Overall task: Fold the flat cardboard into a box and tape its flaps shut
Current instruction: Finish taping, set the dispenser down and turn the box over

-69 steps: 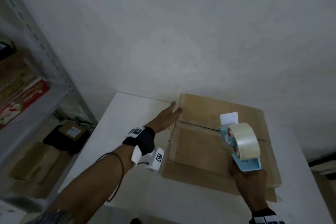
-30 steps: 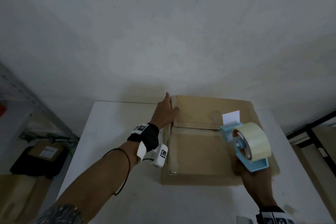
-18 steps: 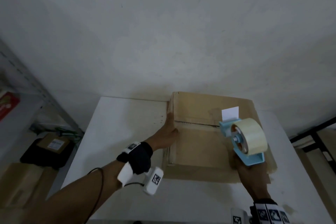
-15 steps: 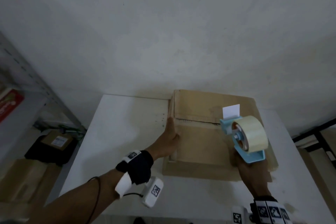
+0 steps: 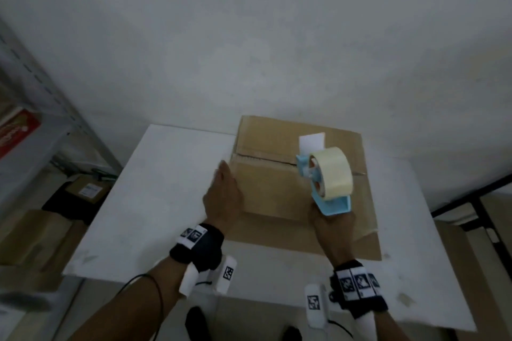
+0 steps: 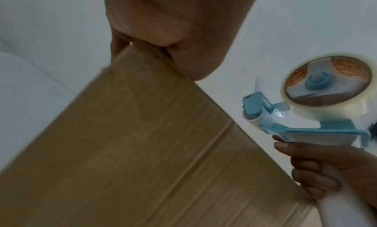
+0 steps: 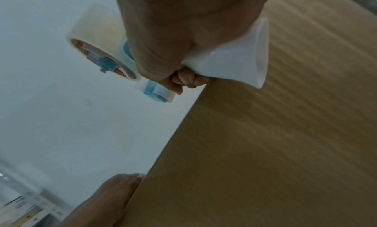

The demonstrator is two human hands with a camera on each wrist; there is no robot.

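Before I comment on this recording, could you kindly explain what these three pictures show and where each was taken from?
No machine here: a person works bare-handed, wearing three cameras. The head view looks down on a white table bearing a cardboard box whose top flaps are folded shut. The left hand lies flat against the box's left side. The right hand grips a blue tape dispenser with a clear roll, above the flap seam. The other two pictures come from cameras strapped to each wrist, looking along the fingers at the box.

Brown cardboard box on white table
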